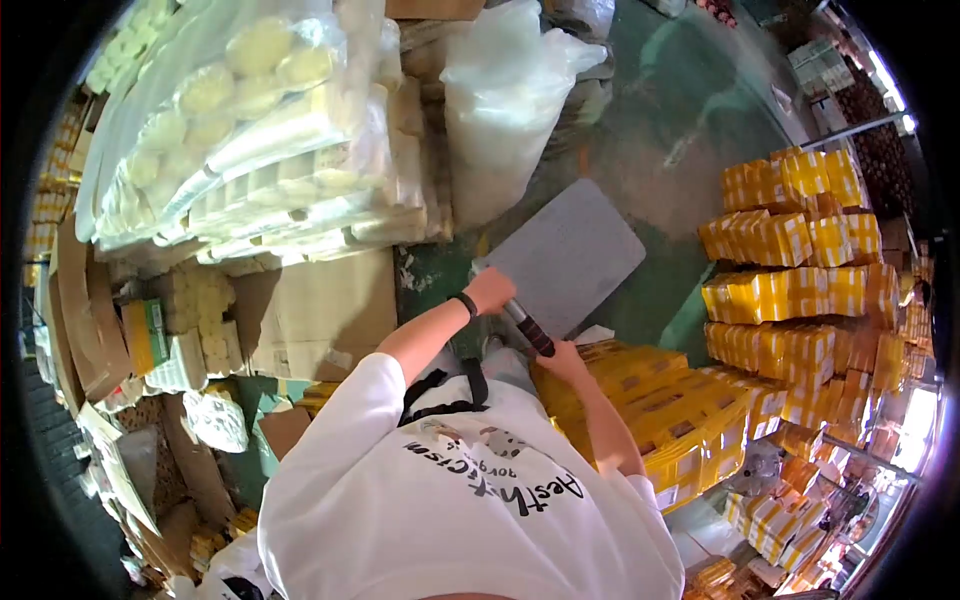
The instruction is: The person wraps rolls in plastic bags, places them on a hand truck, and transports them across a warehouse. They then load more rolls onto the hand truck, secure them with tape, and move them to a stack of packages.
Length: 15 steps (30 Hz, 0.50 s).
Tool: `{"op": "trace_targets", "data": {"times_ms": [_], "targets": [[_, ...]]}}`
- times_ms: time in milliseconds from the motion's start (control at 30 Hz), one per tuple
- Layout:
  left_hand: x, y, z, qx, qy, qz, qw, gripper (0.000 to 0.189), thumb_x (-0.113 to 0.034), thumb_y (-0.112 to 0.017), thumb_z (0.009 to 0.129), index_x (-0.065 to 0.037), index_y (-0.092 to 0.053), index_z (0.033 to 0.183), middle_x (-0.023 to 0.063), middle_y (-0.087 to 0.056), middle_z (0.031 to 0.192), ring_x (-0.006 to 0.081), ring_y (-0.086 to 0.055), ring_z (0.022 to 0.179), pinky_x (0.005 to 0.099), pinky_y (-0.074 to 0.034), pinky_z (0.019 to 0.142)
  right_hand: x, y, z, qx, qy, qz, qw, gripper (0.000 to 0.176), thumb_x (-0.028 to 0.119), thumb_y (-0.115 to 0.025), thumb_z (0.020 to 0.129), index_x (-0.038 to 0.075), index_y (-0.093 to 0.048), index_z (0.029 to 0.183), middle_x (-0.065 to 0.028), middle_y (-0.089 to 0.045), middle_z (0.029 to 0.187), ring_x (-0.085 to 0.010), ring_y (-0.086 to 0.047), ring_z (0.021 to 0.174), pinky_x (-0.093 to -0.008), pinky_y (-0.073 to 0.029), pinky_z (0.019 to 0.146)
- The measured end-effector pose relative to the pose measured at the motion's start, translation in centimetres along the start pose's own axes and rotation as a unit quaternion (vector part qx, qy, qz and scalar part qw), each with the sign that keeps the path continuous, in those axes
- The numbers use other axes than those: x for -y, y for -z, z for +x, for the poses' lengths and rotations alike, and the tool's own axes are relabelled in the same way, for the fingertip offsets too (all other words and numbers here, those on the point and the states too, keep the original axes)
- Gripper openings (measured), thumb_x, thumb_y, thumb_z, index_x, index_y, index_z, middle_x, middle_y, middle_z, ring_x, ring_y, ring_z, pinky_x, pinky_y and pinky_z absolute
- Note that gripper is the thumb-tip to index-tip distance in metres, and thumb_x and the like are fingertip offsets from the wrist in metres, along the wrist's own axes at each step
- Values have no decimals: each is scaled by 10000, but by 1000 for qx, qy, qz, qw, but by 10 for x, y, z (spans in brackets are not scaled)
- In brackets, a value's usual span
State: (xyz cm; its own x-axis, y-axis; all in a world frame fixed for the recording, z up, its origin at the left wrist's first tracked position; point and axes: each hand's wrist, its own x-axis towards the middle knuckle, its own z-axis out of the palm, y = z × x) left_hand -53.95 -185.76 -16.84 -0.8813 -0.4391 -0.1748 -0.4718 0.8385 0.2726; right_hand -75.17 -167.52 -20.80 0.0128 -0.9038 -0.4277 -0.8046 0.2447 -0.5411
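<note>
My left hand [490,290], with a black band on its wrist, grips the upper end of a black-and-silver handle bar [527,328]. My right hand [565,358] holds the lower end of the same bar. The bar belongs to a flat grey platform trolley [570,250] that lies on the green floor just ahead of me with nothing on its deck. My white printed T-shirt fills the bottom of the view.
Stacks of yellow boxes [790,290] rise at the right, and more yellow boxes [670,410] sit beside my right arm. Plastic-wrapped pale yellow goods [270,130] and a white plastic bag [510,100] stand at the upper left. Flattened cardboard [320,310] lies left of me.
</note>
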Motion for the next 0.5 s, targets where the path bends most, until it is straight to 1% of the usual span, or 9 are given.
{"op": "trace_targets", "data": {"times_ms": [33,100,133,200,267,300,400,433,500], "targets": [[4,10,-5,20,2,21,1000,61,-165,-624,656,-106,-630,671,81,-623,680,275,-616,691,391,-457,614,20,5,-4,-14,14,62,998,377,273,-656,663,-22,-600,891,-235,-606,747,-386,-595,735,-408,-466,652],[12,33,-27,59,17,48,997,63,-167,-622,650,-108,-636,668,84,-624,682,275,-614,693,387,-457,609,61,8,-1,23,-8,66,998,380,278,-653,660,-28,-594,877,-241,-601,747,-399,-588,736,-412,-467,649],[26,26,-41,42,0,7,999,73,-174,-628,634,-107,-639,661,89,-625,687,276,-613,691,389,-454,605,73,1,0,45,-17,67,997,382,281,-651,658,-31,-591,870,-244,-599,747,-406,-584,736,-414,-468,648],[35,16,-71,0,3,13,1000,99,-190,-636,619,-102,-643,666,89,-621,676,279,-613,673,393,-453,589,93,-20,-3,49,-19,76,996,385,284,-653,651,-36,-586,853,-254,-589,733,-414,-578,725,-424,-467,638],[43,15,-99,-25,28,20,999,114,-197,-644,601,-104,-646,667,89,-620,673,276,-615,675,391,-453,589,123,-26,-5,41,-4,84,996,386,284,-655,648,-39,-584,847,-254,-588,722,-408,-582,719,-427,-467,636],[44,15,-109,-40,41,23,998,122,-201,-648,591,-105,-647,668,89,-620,672,275,-616,676,390,-453,589,132,-27,-2,56,4,70,996,388,272,-659,652,-41,-582,868,-255,-588,724,-402,-587,715,-421,-469,639],[45,17,-121,61,64,27,996,146,-200,-652,572,-108,-645,685,84,-622,673,274,-619,683,384,-451,581,133,-37,-5,26,28,58,998,380,252,-664,657,-36,-587,894,-249,-591,730,-394,-591,711,-405,-473,645],[46,20,-123,24,41,19,999,133,-188,-644,577,-108,-634,683,85,-622,667,270,-622,668,381,-447,556,137,-30,-7,33,17,67,997,374,244,-666,660,-33,-589,899,-242,-594,728,-376,-598,704,-396,-474,643],[39,31,-114,-23,40,17,999,116,-174,-630,602,-107,-625,696,89,-623,670,267,-622,672,385,-447,548,147,-4,-17,46,-8,84,995,362,228,-671,665,-28,-594,909,-229,-600,724,-340,-613,692,-379,-474,640]]}}
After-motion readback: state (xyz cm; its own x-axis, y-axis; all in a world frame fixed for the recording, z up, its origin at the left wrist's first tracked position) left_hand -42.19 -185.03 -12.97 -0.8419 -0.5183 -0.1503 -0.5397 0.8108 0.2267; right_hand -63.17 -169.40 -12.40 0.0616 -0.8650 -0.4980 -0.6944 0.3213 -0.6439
